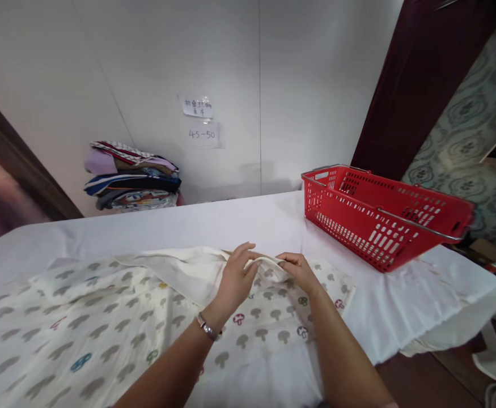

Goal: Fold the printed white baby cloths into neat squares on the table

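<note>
A cream cloth printed with grey mushrooms lies spread over the white table, its far edge folded back so the plain underside shows. My left hand pinches that folded edge near the middle. A bracelet sits on its wrist. My right hand grips the same edge just to the right, fingers closed on the fabric. The two hands almost touch.
A red plastic basket with metal handles stands at the table's right, overhanging the edge. A pile of folded clothes rests against the wall at the back left. Two paper notes hang on the wall. The white table cover drapes over the right corner.
</note>
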The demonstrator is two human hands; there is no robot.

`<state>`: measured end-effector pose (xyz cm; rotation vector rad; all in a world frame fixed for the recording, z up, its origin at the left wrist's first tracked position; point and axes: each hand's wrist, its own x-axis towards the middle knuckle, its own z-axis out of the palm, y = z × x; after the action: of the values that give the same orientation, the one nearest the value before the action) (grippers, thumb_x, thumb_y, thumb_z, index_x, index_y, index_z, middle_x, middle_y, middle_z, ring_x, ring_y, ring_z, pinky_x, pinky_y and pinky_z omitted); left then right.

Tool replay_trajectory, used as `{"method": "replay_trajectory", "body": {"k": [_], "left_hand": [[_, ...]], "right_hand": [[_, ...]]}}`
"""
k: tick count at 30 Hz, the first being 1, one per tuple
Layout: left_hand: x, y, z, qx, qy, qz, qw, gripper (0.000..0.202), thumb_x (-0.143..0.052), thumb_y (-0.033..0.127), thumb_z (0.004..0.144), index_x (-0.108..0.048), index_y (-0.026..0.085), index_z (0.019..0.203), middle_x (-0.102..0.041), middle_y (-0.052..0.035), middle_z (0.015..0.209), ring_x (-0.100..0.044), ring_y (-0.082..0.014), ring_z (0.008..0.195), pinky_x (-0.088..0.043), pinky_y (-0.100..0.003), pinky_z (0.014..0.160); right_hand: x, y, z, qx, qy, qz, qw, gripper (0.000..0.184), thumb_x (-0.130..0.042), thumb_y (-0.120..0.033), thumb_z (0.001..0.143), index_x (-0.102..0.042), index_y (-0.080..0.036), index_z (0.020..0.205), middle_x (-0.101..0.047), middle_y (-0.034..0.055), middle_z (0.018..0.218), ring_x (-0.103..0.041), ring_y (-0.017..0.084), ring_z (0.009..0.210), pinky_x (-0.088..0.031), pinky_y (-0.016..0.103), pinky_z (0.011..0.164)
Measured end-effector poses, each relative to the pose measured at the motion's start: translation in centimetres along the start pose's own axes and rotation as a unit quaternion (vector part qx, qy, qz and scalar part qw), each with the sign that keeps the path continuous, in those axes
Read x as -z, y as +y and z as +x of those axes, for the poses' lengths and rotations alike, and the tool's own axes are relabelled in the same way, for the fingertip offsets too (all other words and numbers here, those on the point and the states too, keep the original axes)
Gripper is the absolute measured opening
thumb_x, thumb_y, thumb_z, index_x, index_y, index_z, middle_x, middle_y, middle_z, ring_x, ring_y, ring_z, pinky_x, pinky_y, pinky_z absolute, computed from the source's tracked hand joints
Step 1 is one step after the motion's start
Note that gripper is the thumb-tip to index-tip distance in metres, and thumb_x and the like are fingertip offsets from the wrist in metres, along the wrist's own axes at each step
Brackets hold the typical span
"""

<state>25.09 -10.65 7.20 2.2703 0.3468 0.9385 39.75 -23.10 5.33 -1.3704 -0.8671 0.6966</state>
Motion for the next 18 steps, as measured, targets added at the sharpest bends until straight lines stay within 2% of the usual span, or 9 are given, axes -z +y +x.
{"method": "replay_trajectory", "body": {"k": [4,9,16,18], "left_hand": [[-0.23,-0.39,0.12,0.005,-0.004,0.009,1.000,0.010,-0.052,0.026,0.085,-0.062,0.023,0.086,-0.062,-0.0035,0.108,-0.047,-0.0210,0.118,-0.037,-0.040,0.100],[-0.16,-0.16,0.11,0.030,0.002,0.008,1.000,0.009,-0.053,0.026,0.082,-0.058,0.021,0.076,-0.063,-0.0013,0.087,-0.057,-0.0180,0.092,-0.044,-0.033,0.083],[-0.07,0.32,0.02,0.035,-0.003,-0.022,0.999,0.008,-0.054,0.024,0.080,-0.059,0.021,0.075,-0.059,-0.0004,0.080,-0.054,-0.0148,0.080,-0.043,-0.029,0.075],[-0.09,0.38,0.05,0.038,0.002,-0.033,0.999,0.008,-0.056,0.024,0.079,-0.060,0.021,0.073,-0.058,0.0000,0.078,-0.054,-0.0144,0.078,-0.043,-0.028,0.074]], "right_hand": [[0.14,0.10,-0.07,0.010,0.002,-0.007,1.000,0.018,-0.058,-0.027,0.066,-0.071,-0.017,0.073,-0.059,-0.0021,0.059,-0.046,0.010,0.053,-0.033,0.021,0.052],[0.30,0.26,-0.15,0.014,-0.015,-0.017,1.000,0.018,-0.055,-0.026,0.065,-0.070,-0.017,0.071,-0.060,-0.0013,0.060,-0.049,0.012,0.055,-0.035,0.022,0.053],[0.38,0.08,-0.40,0.034,-0.033,-0.030,0.998,0.020,-0.053,-0.026,0.070,-0.070,-0.017,0.074,-0.061,-0.0001,0.062,-0.051,0.013,0.058,-0.038,0.023,0.054],[0.38,-0.06,-0.50,0.047,-0.035,-0.033,0.998,0.021,-0.055,-0.029,0.071,-0.071,-0.018,0.079,-0.064,0.0012,0.068,-0.054,0.015,0.063,-0.041,0.024,0.058]]}}
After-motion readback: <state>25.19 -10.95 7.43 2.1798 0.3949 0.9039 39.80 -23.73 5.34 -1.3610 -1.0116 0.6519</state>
